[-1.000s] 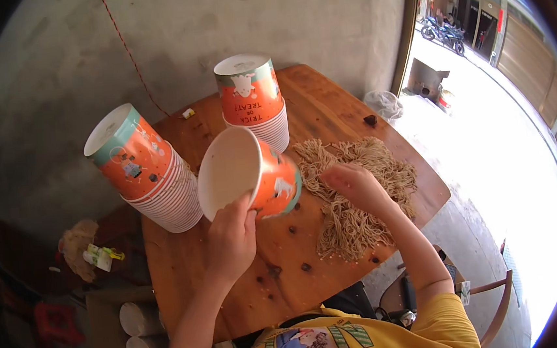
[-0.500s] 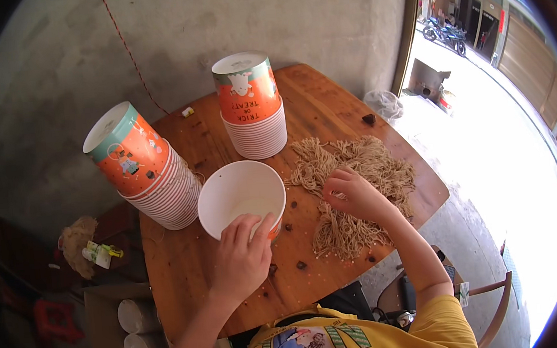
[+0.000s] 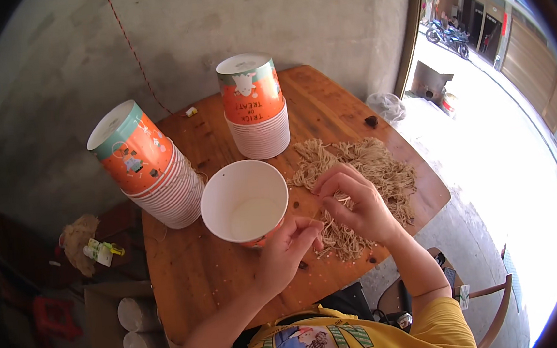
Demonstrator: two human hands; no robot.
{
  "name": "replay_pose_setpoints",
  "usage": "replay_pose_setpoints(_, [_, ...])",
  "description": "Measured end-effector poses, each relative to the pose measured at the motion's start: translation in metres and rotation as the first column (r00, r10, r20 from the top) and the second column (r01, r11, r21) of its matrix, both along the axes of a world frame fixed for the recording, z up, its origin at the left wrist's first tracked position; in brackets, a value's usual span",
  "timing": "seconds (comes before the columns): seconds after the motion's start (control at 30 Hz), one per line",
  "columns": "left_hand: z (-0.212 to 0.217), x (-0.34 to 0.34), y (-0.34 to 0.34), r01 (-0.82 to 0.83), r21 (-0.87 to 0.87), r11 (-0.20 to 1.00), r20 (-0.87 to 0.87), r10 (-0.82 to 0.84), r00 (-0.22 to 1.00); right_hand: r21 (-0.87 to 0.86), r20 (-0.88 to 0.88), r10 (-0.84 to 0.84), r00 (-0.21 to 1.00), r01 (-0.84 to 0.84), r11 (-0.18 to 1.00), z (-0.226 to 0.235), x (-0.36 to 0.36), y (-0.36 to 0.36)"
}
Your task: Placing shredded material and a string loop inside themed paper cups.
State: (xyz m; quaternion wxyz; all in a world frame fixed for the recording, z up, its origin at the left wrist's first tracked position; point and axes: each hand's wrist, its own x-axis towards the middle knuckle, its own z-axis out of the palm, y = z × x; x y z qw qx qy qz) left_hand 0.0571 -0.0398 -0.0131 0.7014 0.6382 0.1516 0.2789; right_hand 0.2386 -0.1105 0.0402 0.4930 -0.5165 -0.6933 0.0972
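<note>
A white-lined paper bucket [image 3: 244, 199] stands mouth up on the wooden table, its inside showing nothing but the bottom. Just right of its near rim is my left hand [image 3: 287, 248], fingertips pressed together; whatever they pinch is too small to make out. My right hand [image 3: 356, 204] hovers over the left part of a loose pile of tan string [image 3: 383, 172]. Its fingers are curled toward the thumb, and I cannot make out what is between them. The two hands are close together but apart.
Two upside-down stacks of orange-and-green buckets stand behind, one leaning at left [image 3: 154, 171] and one upright [image 3: 255, 110]. Below the table's left edge, a cardboard box [image 3: 103, 318] holds white round items. A wooden chair [image 3: 498, 310] is at lower right.
My left hand has left the bucket's near rim and moved right, its fingers now pinched. My right hand has shifted slightly, its fingers turned toward the left hand.
</note>
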Motion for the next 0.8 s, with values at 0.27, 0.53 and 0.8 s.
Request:
replay_pose_setpoints(0.27, [-0.015,-0.063,-0.016,-0.013,0.295,0.956,-0.401,0.137,0.906,-0.150,0.014,-0.191,0.982,0.191,0.970,-0.059,0.010,-0.010])
replay_pose_setpoints(0.53, [-0.005,-0.071,-0.009,0.017,0.915,0.403,-0.242,0.515,0.823,-0.166,-0.065,-0.061,0.996,0.049,0.985,-0.069,-0.045,-0.014])
replay_pose_setpoints(0.8, [0.016,-0.065,0.004,0.117,0.993,-0.013,-0.098,0.450,0.888,-0.314,-0.677,0.049,0.735,-0.348,0.883,-0.076,-0.074,-0.013])
